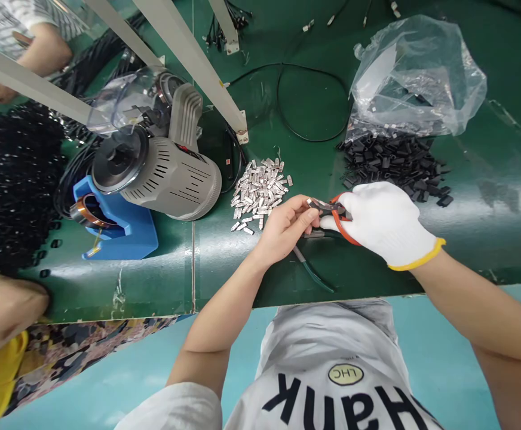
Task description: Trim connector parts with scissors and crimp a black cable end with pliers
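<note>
My bare left hand [287, 227] pinches a small metal part [313, 203] at the jaws of orange-handled pliers [342, 226]. Wearing a white glove with a yellow cuff, my right hand [383, 221] is closed round the pliers' handles. Both hands meet above the green table [171, 280], close to its near edge. A dark green cable [314, 273] runs out from under my left hand. Just left of my hands lies a heap of small silver metal shells [260, 191]. Beyond my right hand is a pile of small black plastic pieces [395, 161].
A grey motor machine [162, 164] stands at the left beside a blue tape holder [117, 224]. A clear plastic bag [417, 74] sits at the back right, with a black cable loop [309, 101]. Black parts [14, 179] are heaped far left. Other people's arms [0, 310] show at left.
</note>
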`<control>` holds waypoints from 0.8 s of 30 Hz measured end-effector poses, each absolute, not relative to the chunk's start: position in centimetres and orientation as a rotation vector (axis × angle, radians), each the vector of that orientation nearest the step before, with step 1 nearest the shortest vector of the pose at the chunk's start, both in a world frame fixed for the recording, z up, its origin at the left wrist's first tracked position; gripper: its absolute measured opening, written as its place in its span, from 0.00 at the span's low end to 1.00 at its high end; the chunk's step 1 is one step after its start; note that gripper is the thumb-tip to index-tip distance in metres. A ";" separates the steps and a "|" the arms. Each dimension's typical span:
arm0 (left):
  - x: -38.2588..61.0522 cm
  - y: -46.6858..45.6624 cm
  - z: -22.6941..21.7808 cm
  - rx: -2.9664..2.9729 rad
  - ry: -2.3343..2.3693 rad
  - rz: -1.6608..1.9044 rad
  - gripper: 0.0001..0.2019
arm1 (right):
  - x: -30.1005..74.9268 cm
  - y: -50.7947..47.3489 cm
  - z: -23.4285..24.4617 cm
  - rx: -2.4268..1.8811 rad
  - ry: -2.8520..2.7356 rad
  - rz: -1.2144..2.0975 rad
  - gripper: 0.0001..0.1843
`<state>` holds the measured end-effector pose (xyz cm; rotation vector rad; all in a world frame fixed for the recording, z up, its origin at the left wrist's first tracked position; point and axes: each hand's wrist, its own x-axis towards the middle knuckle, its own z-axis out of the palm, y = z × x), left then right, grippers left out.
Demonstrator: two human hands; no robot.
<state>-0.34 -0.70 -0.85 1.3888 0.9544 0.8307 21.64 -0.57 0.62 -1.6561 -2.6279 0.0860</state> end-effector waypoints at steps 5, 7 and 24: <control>-0.3 -0.7 -0.6 1.393 0.938 0.746 0.16 | 21.9 -0.6 1.0 -1.542 -2.694 -0.014 0.23; -0.3 -0.7 -0.6 1.381 0.929 0.740 0.17 | 21.9 -0.7 1.0 -1.542 -2.718 -0.030 0.22; -0.2 -0.6 -1.2 1.267 0.831 0.787 0.16 | 22.0 -1.0 0.7 -1.689 -2.670 0.344 0.35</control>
